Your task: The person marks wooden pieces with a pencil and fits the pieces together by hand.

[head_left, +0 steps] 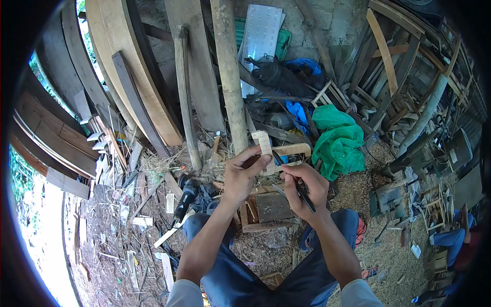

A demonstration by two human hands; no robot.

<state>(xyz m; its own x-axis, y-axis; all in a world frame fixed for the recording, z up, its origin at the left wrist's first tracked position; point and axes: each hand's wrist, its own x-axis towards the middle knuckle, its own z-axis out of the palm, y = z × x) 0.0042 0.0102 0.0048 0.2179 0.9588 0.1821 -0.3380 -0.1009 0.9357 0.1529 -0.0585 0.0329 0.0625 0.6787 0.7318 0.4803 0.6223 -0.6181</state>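
Observation:
My left hand (244, 175) grips a small pale wooden piece (263, 143) with a stepped, carved-looking outline, held upright between thumb and fingers. Close beside it on the right, my right hand (308, 190) is closed around a slim dark stick-like tool (307, 200). The tool's upper end points toward the wooden piece; whether it touches cannot be made out, nor can its exact kind. Behind my hands lies a larger pale wooden part (292, 149) with a rounded end. Below them, between my knees, sits a low wooden block or box (276, 206).
A black angle grinder (186, 198) lies left of my knee. Long planks (138, 77) and a pole (230, 71) lean at the back. A green plastic bag (337, 140) sits right of my hands. Wood scraps and shavings cover the floor. Another person (458, 238) is at far right.

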